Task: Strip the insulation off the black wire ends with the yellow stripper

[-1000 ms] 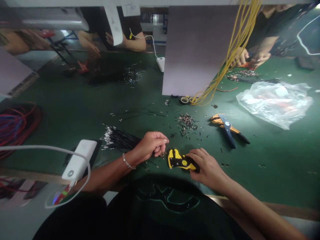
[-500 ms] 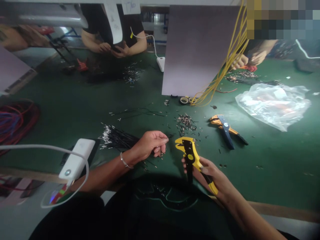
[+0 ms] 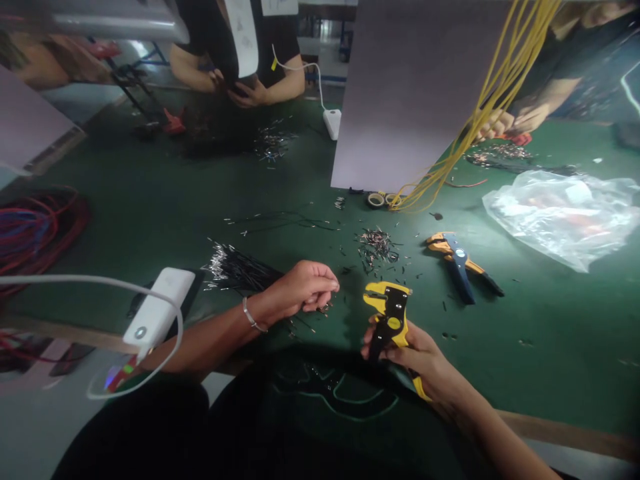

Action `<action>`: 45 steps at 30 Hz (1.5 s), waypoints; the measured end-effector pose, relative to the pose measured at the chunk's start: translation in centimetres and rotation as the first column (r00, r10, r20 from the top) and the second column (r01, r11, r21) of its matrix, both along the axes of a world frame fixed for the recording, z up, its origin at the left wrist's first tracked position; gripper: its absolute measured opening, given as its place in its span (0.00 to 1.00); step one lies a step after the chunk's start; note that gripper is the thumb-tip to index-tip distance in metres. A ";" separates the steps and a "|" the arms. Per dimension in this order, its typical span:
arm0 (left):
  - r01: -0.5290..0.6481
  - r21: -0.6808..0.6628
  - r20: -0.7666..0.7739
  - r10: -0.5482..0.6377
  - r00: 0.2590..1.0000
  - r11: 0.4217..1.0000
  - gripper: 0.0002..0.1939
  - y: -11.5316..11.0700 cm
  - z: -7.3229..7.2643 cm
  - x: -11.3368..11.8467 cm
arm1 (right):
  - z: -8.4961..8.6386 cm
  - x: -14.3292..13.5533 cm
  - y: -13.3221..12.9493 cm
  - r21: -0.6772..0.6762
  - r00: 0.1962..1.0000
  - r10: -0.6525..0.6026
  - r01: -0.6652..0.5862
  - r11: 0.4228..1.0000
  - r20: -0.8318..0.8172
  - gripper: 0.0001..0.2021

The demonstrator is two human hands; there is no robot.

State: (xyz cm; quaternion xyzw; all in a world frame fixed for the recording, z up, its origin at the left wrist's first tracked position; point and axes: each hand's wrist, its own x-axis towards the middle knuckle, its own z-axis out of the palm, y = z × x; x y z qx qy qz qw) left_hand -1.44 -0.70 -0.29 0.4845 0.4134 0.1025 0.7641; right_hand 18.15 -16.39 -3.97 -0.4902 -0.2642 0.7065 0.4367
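Right hand (image 3: pixel 424 352): clamped around the handles of the yellow-black stripper (image 3: pixel 396 312) — presumably so a squeeze can work them.
Yellow-black stripper: in that grip, its mouth turned toward the left hand (image 3: pixel 306 288).
Left hand: fingertips together; I cannot tell whether anything sits between them.
Black wires (image 3: pixel 243 268): bundled on the bench (image 3: pixel 560 320), running behind the left hand, silvery ends gathered one way — perhaps for orderly picking.
Clippings (image 3: pixel 376 244): heaped beyond the tool, apart from the bundle.
Blue-orange stripper (image 3: pixel 460 259): lying untouched.
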 end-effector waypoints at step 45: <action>0.189 -0.182 0.054 -0.183 0.982 0.965 0.05 1.8 -0.6 -0.6 | 0.8 1.1 4.4 0.207 0.879 0.328 -0.413 0.887 0.346 0.15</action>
